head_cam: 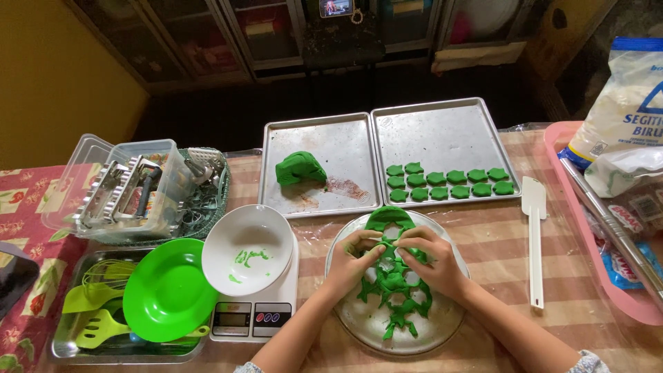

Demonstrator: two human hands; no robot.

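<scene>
Both forearms reach in from the near edge, wrists bent down. The left hand (353, 257) and right hand (431, 261) meet over the round metal plate (442, 324), fingers (407, 250) pinched together on the cut-out green dough sheet (394, 283) (full of holes). Beyond the fingers, a tray (442, 135) holds green dough shapes (449, 181).
</scene>
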